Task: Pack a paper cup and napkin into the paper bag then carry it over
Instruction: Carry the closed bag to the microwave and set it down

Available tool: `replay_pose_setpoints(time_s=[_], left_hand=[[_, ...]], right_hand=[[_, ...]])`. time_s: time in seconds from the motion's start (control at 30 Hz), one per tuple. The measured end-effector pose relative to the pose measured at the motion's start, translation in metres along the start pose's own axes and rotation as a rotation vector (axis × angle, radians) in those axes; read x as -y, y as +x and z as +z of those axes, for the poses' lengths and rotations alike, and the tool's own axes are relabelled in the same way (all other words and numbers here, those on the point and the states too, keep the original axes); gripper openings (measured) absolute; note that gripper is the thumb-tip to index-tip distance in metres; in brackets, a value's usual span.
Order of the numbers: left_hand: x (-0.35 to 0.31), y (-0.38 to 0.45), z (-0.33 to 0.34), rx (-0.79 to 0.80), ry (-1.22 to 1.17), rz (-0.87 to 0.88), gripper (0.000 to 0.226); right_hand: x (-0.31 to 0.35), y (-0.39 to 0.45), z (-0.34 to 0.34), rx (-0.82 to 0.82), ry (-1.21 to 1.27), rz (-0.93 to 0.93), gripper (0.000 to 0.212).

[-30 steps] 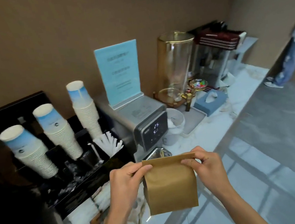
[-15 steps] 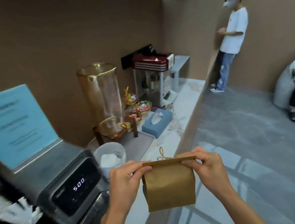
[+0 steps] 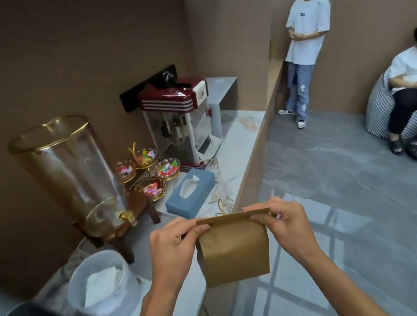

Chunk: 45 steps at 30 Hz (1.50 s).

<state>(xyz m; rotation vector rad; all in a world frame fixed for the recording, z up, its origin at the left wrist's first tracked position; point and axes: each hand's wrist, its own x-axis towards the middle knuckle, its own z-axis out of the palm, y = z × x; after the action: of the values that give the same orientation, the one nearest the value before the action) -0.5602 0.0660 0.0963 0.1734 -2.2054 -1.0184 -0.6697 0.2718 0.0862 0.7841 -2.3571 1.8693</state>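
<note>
A brown paper bag [image 3: 234,249] hangs upright in front of me, its top folded flat. My left hand [image 3: 173,246] pinches the left end of the folded top, and my right hand [image 3: 286,224] pinches the right end. The bag is in the air beside the counter's edge, above the grey floor. Its contents are hidden. A thin yellow string loop [image 3: 221,207] shows just behind the fold.
The marble counter [image 3: 238,149] runs along my left with a glass drink dispenser [image 3: 70,172], candy dishes [image 3: 151,172], a blue tissue box [image 3: 190,192], a popcorn machine [image 3: 185,124] and a white bin [image 3: 102,283]. A person stands [image 3: 306,40] ahead; another sits [image 3: 414,85] at right.
My view has swung right along the counter, away from the cup stacks and water machine. The bag stays held by both hands the same way. The two people have come into view.
</note>
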Motion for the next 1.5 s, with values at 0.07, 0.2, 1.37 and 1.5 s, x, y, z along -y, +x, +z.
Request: replay_pose_setpoints(time_s=[0.07,0.2,1.37,1.5], left_hand=[[0.013,0.024,0.023,0.015,-0.003,-0.004,0.019],[0.041,0.078,0.076,0.023,-0.025,-0.027,0.021],[0.155,0.524,0.497,-0.109,0.013,-0.194,0.036],[0.161,0.554,0.529,-0.131,0.109,-0.219,0.032]], right_hand=[[-0.015,0.027,-0.006,-0.007,-0.037,0.020,0.025],[-0.050,0.095,-0.019,-0.001,-0.082,0.039,0.021],[-0.346,0.688,-0.180,0.286,-0.254,-0.057,0.034],[-0.369,0.745,-0.185,0.381,-0.324,-0.109,0.023]])
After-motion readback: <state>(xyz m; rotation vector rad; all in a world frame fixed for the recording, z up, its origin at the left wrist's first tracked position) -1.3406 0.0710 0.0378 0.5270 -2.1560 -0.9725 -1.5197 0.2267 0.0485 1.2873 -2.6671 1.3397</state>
